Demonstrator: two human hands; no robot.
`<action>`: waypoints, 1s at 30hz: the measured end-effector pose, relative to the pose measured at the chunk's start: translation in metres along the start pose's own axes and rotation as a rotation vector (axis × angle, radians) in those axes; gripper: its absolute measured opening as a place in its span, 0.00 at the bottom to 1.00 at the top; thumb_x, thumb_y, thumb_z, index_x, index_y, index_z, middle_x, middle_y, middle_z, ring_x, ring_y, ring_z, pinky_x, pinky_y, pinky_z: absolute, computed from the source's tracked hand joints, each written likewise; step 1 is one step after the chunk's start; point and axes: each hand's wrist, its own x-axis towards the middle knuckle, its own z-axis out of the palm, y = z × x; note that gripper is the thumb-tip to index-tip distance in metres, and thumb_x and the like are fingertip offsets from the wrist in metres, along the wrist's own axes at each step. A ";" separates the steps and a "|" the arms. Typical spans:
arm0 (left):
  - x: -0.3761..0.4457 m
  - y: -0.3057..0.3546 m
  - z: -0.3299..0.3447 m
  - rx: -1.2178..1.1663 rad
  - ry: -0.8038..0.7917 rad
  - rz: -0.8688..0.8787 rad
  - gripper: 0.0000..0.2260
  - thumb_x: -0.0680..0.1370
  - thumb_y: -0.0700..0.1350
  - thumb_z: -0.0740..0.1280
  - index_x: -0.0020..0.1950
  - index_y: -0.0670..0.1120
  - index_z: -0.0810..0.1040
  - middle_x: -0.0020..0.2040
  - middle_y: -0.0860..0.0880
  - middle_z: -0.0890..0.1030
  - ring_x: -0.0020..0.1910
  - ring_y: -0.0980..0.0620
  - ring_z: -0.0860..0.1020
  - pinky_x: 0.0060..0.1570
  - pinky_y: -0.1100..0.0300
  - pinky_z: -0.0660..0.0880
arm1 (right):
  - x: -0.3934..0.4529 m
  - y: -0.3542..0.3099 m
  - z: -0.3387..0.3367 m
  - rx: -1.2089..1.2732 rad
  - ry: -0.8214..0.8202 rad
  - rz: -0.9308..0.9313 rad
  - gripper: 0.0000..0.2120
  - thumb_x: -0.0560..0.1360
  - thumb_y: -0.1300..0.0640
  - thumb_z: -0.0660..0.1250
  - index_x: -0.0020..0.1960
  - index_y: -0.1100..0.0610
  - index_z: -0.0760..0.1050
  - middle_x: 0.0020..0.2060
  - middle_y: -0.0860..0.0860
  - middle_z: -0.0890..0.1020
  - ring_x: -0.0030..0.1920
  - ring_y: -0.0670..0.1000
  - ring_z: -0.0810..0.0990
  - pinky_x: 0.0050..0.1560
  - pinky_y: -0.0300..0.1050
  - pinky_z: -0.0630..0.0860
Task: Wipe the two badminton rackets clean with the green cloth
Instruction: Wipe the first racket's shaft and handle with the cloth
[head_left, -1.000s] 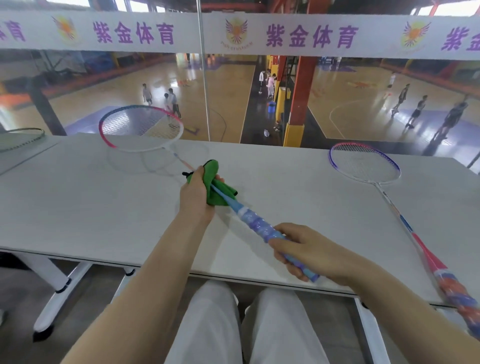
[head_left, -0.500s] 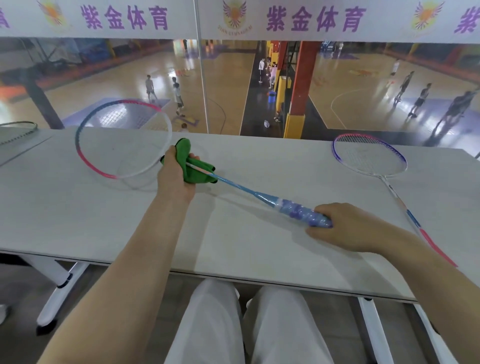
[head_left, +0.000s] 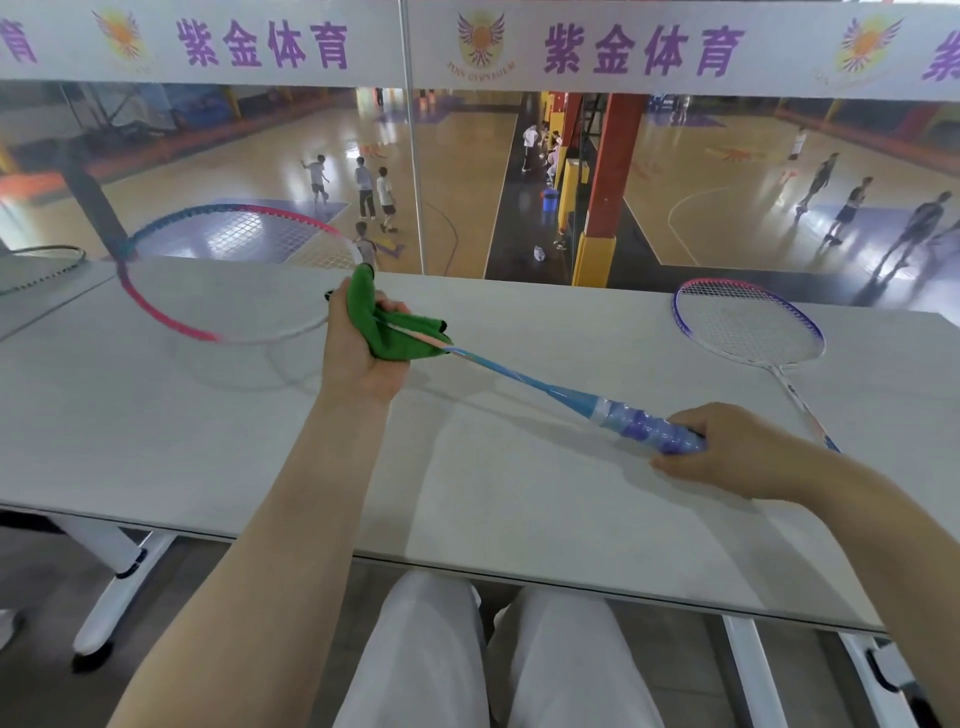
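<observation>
My left hand (head_left: 358, 353) pinches the green cloth (head_left: 387, 332) around the raised racket (head_left: 498, 370) shaft (near the head); my right hand (head_left: 727, 452) grips its handle. The second racket (head_left: 748, 325) lies on the table (head_left: 208, 441).

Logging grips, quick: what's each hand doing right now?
Left hand: grips the green cloth wrapped round the racket shaft.
Right hand: grips the racket handle.

Bright, even light falls across the desk (head_left: 519, 493); soft shadows lie beneath the arms. Glare streaks the court floor (head_left: 467, 171) beyond it. Wide-angle distortion bends the edges; the raised racket head (head_left: 171, 317) is motion-blurred.
</observation>
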 end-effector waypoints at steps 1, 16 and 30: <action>-0.003 -0.002 0.000 0.013 0.015 -0.022 0.18 0.79 0.50 0.65 0.30 0.48 0.72 0.27 0.53 0.73 0.30 0.53 0.73 0.65 0.36 0.69 | 0.002 0.002 0.003 -0.088 0.096 -0.018 0.12 0.73 0.47 0.68 0.36 0.53 0.74 0.28 0.46 0.78 0.32 0.53 0.76 0.35 0.46 0.73; -0.026 -0.038 -0.007 0.237 0.247 -0.093 0.14 0.80 0.51 0.65 0.37 0.48 0.76 0.26 0.52 0.75 0.28 0.54 0.76 0.36 0.56 0.80 | -0.005 -0.002 0.012 -0.590 0.331 -0.063 0.03 0.78 0.51 0.59 0.46 0.49 0.66 0.32 0.45 0.73 0.33 0.50 0.74 0.32 0.42 0.65; -0.050 -0.051 0.001 0.671 0.158 -0.179 0.19 0.81 0.59 0.59 0.45 0.47 0.82 0.40 0.47 0.85 0.42 0.48 0.81 0.49 0.54 0.79 | -0.007 0.002 0.034 -0.292 0.360 -0.265 0.13 0.76 0.48 0.63 0.36 0.41 0.62 0.38 0.29 0.74 0.38 0.35 0.73 0.35 0.35 0.67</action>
